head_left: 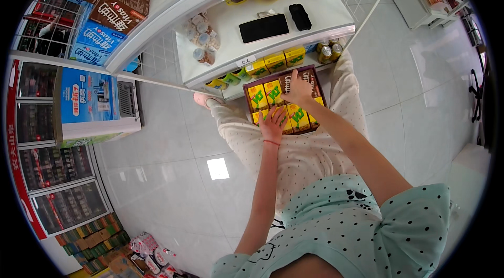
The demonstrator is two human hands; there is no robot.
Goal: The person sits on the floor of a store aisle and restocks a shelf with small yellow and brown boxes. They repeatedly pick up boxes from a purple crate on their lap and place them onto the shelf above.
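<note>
An open shallow cardboard tray [245, 91] rests between my legs in front of the low shelf. Yellow drink cartons [298, 117] fill its left and near parts. Brown drink cartons [286, 83] stand at its far right. My left hand [272, 127] lies over the near yellow cartons with its fingers spread. Above a brown carton, my right hand [298, 92] has its thumb at the near end and a finger stretched to the far end, apparently gripping it. Its other fingers are partly hidden.
The white shelf [226, 65] carries a black phone [264, 28], a black case [300, 17] and clear jars [205, 56]. Yellow cartons [274, 61] and cans [329, 53] stand on the level below. A chest freezer [94, 105] is at left.
</note>
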